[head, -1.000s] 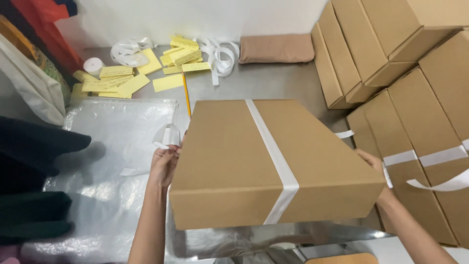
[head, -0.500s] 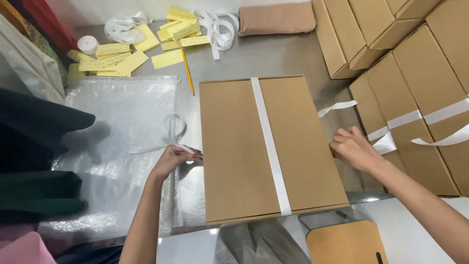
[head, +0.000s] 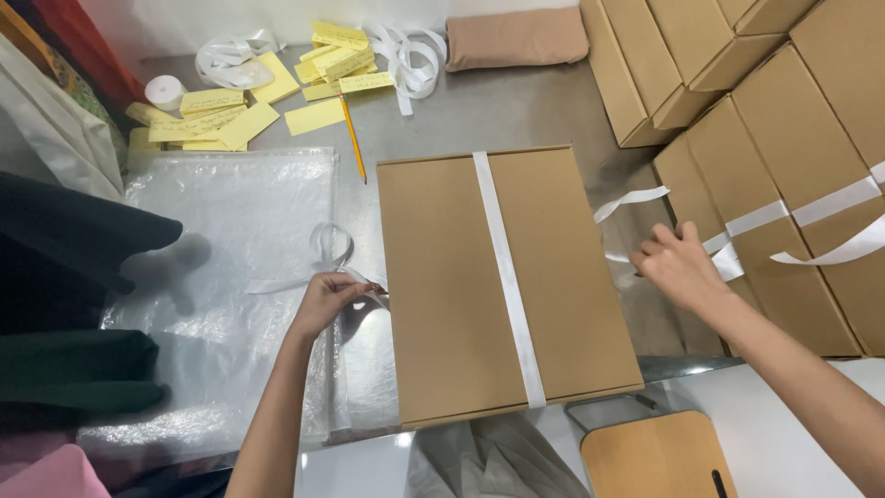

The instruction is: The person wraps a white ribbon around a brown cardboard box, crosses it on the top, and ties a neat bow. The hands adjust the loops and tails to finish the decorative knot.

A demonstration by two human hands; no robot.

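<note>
A flat brown cardboard box (head: 442, 286) lies on the steel table, with a white ribbon (head: 505, 277) running lengthwise over its lid. My left hand (head: 327, 300) is at the box's left edge, fingers pinched on a loose end of the white ribbon that loops over the plastic beside it. My right hand (head: 678, 266) is just right of the box, fingers closed on the other ribbon end (head: 630, 199), which curls up toward the stacked boxes.
Stacked brown boxes (head: 784, 148), some tied with white ribbon, fill the right side. Clear plastic bags (head: 221, 240) lie at left, dark folded clothes (head: 64, 249) beyond them. Yellow paper slips (head: 230, 115), a pencil (head: 352, 138), ribbon coils (head: 406, 55) and a wooden stool (head: 659, 456) are nearby.
The box was tilted up a second ago; it now lies flat on the table. Both hands have moved off its sides to the loose ribbon ends.
</note>
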